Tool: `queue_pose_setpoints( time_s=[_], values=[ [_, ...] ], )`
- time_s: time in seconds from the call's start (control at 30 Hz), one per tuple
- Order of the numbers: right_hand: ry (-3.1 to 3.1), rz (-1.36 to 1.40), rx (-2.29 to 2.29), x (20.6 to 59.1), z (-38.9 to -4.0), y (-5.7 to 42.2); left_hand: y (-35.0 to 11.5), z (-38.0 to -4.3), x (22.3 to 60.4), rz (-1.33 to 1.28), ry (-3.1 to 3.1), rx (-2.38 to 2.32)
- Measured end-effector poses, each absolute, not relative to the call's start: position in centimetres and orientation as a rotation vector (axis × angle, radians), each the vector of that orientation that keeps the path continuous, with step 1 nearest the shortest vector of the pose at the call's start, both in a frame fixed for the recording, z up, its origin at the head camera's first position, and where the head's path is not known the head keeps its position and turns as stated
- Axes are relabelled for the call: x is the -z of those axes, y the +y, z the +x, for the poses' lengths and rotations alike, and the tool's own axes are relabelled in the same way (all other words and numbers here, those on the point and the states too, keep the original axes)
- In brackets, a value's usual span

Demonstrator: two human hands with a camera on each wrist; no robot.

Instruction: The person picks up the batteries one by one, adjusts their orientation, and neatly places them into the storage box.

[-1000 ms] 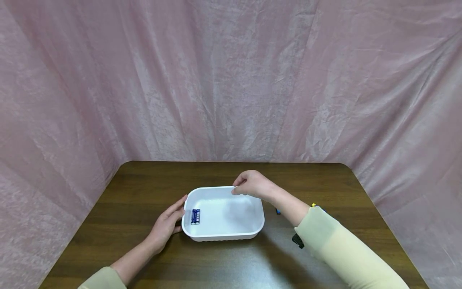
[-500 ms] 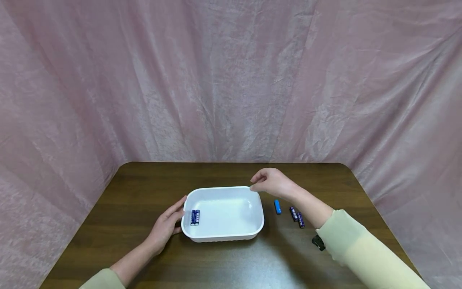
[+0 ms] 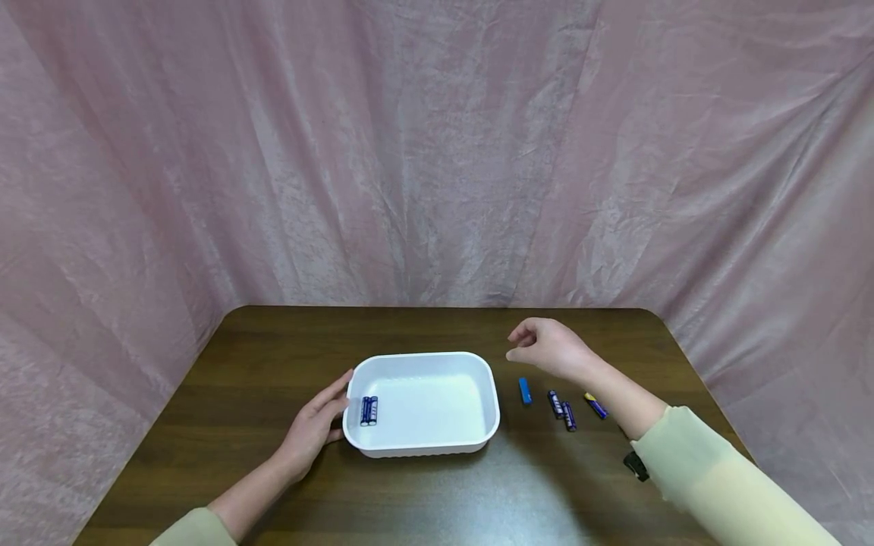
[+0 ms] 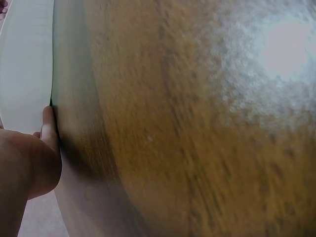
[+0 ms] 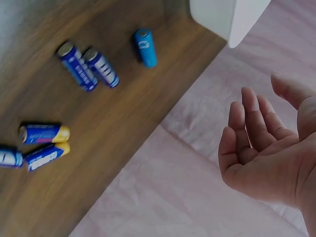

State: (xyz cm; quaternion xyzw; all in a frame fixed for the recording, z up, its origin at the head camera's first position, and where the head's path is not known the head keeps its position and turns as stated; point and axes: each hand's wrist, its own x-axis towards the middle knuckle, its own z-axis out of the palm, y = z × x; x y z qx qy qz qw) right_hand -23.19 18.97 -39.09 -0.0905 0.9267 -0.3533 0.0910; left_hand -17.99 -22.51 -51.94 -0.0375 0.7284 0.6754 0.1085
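While left hand (image 3: 310,431) grips white rounded-rectangular plastic tray (image 3: 433,413), right hand (image 3: 551,349), relaxed and holding nothing, hovers near bright-blue cylindrical battery (image 3: 525,390).

1. Right-wrist view: white tray (image 5: 212,15) cut off by top edge; blue-and-white battery (image 5: 9,157) cut off by left edge.
2. Right hand (image 5: 269,143) cut off at wrist, same view.
3. Left hand (image 3: 314,425): some fingers hidden by tray, head view.
4. Black object (image 3: 636,465): partly under sleeve (image 3: 724,470); identity unclear.
5. Paired batteries (image 3: 369,410): lettering too small, head view.
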Motion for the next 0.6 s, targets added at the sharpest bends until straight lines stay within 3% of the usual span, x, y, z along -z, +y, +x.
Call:
queue_pose_setpoints(
  time_s=[0.6],
  values=[
    [2.951,-0.247,0.707,40.4,-22.2,23.1,-22.4,-17.9,51.9,-0.113,2.124,-1.999]
  ],
)
